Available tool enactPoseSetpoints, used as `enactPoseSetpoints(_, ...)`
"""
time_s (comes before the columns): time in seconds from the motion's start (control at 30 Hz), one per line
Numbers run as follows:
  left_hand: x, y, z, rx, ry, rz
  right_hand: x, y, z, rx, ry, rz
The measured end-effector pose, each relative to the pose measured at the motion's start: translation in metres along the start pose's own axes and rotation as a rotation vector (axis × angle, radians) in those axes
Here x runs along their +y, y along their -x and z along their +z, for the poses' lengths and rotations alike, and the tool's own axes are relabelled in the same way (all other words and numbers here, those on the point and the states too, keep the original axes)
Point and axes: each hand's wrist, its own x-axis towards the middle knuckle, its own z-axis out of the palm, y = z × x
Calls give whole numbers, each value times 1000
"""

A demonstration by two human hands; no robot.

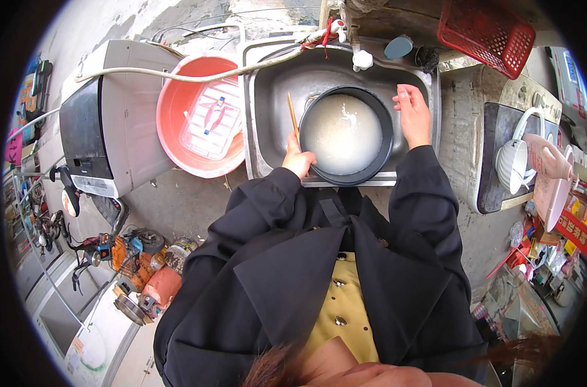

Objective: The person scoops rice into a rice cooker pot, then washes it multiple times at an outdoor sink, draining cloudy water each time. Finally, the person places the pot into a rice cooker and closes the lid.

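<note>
A dark round pot (389, 145) stands in the stainless steel sink (274, 87), holding cloudy whitish water with what looks like rice (343, 135) under it. My left hand (299, 157) is at the pot's lower left rim, shut on a thin wooden stick (292, 116), perhaps chopsticks, that points up and away from me. To the right of the pot, my right hand (412, 116) is raised above the sink with nothing in it, its fingers loosely bent. A white tap (362, 60) hangs over the sink's back edge.
A pale hose (201, 77) crosses a pink basin (170, 126) holding a clear plastic lidded box (211, 121). Left of it stands a grey-white appliance (134, 96). A red perforated basket (487, 38) overhangs the back right. White bowls (511, 164) rest on the right-hand stove (489, 145).
</note>
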Motion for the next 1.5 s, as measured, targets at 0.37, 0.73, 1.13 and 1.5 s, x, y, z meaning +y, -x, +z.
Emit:
enactPoseSetpoints(0.37, -3, -36, 3, -26, 134, -286, -40, -50, 58, -93, 909, -582)
enactPoseSetpoints(0.73, 0, -80, 10, -36, 181, -217, -27, -62, 56, -202, 974, -680)
enactPoseSetpoints(1.13, 0, -90, 17, -76, 175, -246, -30, -64, 50, -255, 975, -761)
enactPoseSetpoints(1.5, 5, -87, 21, -85, 218, -244, -32, -67, 53, -231, 970, -792)
